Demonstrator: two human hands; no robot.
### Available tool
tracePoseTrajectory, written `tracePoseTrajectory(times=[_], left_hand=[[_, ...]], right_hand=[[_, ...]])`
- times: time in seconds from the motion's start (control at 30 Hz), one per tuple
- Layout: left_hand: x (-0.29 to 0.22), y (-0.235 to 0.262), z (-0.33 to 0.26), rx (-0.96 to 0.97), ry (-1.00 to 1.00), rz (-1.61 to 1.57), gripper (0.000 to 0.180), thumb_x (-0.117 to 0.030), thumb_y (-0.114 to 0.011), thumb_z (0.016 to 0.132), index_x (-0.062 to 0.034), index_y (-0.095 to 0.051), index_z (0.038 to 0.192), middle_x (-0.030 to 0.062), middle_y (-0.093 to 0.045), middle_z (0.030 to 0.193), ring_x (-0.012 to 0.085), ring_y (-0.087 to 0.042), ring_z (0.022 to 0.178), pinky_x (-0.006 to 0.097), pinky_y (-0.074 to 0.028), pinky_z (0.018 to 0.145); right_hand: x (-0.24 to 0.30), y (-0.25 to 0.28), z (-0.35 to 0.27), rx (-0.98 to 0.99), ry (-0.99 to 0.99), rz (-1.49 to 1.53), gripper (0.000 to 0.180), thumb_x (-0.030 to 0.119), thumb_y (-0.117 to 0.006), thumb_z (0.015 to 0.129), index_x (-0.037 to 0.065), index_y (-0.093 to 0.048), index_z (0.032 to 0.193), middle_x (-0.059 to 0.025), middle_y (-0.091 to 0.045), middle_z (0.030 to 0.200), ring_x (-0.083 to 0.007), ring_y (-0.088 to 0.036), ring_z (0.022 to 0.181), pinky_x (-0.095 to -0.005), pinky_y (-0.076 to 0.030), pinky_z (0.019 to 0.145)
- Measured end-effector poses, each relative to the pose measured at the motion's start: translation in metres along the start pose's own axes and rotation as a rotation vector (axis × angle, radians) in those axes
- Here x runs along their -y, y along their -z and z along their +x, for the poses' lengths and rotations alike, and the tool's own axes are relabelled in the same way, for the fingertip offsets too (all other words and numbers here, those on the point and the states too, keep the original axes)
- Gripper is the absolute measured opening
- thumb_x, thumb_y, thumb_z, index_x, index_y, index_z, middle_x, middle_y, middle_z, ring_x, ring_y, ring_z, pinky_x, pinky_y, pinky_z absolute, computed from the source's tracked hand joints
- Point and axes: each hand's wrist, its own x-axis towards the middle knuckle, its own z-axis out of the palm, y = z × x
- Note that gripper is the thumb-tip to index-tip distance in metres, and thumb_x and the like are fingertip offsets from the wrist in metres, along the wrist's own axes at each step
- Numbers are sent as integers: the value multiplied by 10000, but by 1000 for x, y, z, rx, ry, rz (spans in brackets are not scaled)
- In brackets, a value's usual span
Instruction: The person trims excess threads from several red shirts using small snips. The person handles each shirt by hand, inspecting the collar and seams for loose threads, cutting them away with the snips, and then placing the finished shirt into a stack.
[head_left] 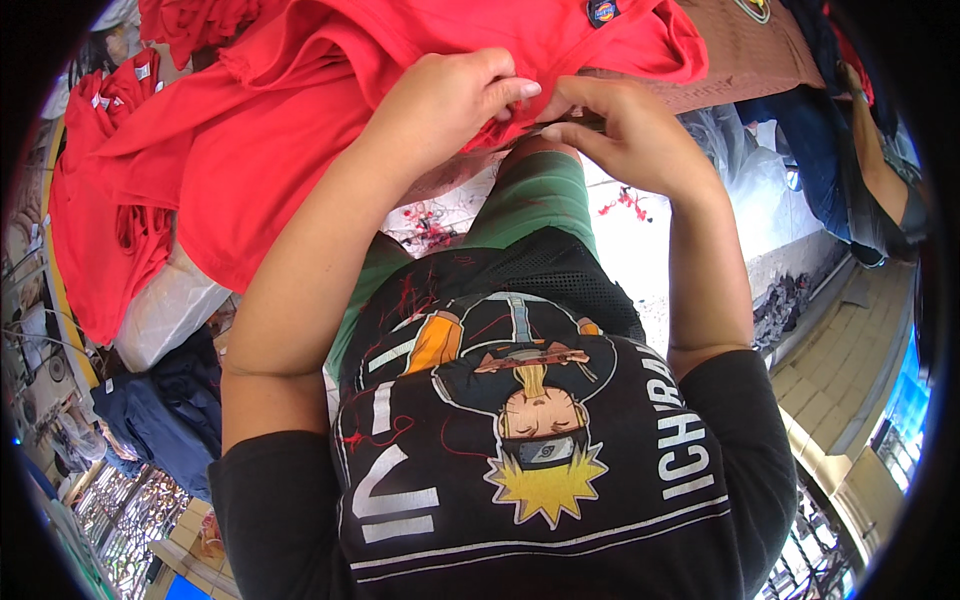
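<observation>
A large red garment (270, 150) is spread in folds across the work surface and hangs over its near edge. My left hand (465, 105) is closed on a bunched edge of the cloth, thumb pointing right. Just to its right, my right hand (630, 130) is bent inward, with thumb and forefinger closed around a thin dark thing (592, 123), mostly hidden by the fingers. Its fingertips meet the same red edge. A small dark label (603, 12) shows on the garment near the top.
More red garments (105, 220) hang at the left over clear plastic (170, 310). Brown cardboard (745, 55) lies at the upper right. Red thread scraps (625, 205) are on the white surface below and on my black shirt (400, 420). Another person's arm (875, 150) is at the far right.
</observation>
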Motion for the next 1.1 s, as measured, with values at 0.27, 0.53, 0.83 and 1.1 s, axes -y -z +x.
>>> tracePoseTrajectory(times=[0.27, 0.53, 0.83, 1.1], left_hand=[[-36, 80, -55, 195, -258, 12, 223, -139, -596, 901, 11, -597, 736, 92, -660, 906, 173, -564, 829, 280, -432, 777], [-42, 23, -65, -175, -27, -25, 188, -156, -750, 772, -25, -642, 850, 66, -620, 956, 206, -581, 848, 338, -457, 796], [-17, -29, -51, -332, -182, 538, 174, -153, -769, 694, -76, -667, 812, 29, -599, 1011, 248, -580, 915, 382, -469, 779], [-16, -27, -52, -309, -180, 473, 158, -159, -773, 686, -95, -673, 790, 9, -593, 1025, 238, -565, 908, 385, -450, 750]], right_hand=[[-23, 1, -29, -127, -244, 299, 218, 148, -710, 858, -11, -652, 996, 31, -603, 823, -38, -509, 729, -209, -421, 647], [-33, -56, -20, -58, -465, 768, 274, 269, -721, 852, 63, -685, 1029, 82, -551, 674, -6, -435, 595, -176, -311, 523], [-9, -54, -33, -612, -43, -138, 340, 287, -745, 806, 24, -610, 976, -74, -627, 768, -197, -602, 671, -294, -464, 599], [-18, -63, -29, -585, 145, -291, 268, 172, -796, 701, 71, -641, 895, -33, -630, 823, -205, -613, 729, -337, -419, 624]])
